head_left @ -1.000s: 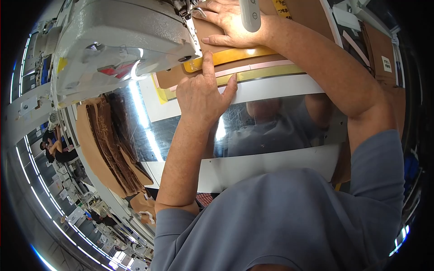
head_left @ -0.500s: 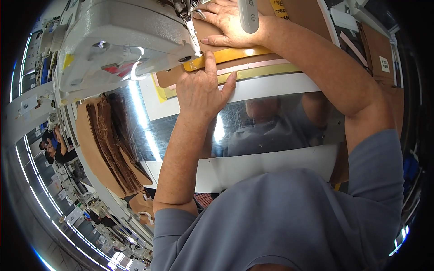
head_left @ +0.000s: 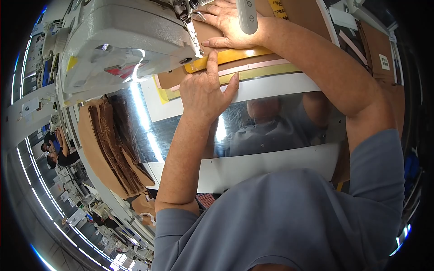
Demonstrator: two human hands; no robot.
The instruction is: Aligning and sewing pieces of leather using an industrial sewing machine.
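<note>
My left hand (head_left: 202, 95) has its index finger stretched out onto a yellow strip (head_left: 246, 54), close to the sewing machine's needle area (head_left: 194, 39). Its thumb stands apart, while the other fingers curl under and are partly hidden. Spread flat, my right hand (head_left: 231, 28) presses on a brown sheet (head_left: 312, 20) just beyond the strip; part of it is covered by a grey-white lamp-like device (head_left: 247, 18). Pink and pale yellow bands run along the near edge of the work. The sewing machine (head_left: 131, 34) fills the upper left.
A shiny metal plate (head_left: 280, 131) lies between my body and the work. Several brown pieces (head_left: 101, 149) are stacked at the left. More brown panels (head_left: 377, 49) stand at the far right. People and machines appear in the distance at left.
The view has shifted very slightly. Both hands stay in nearly the same place on the work.
</note>
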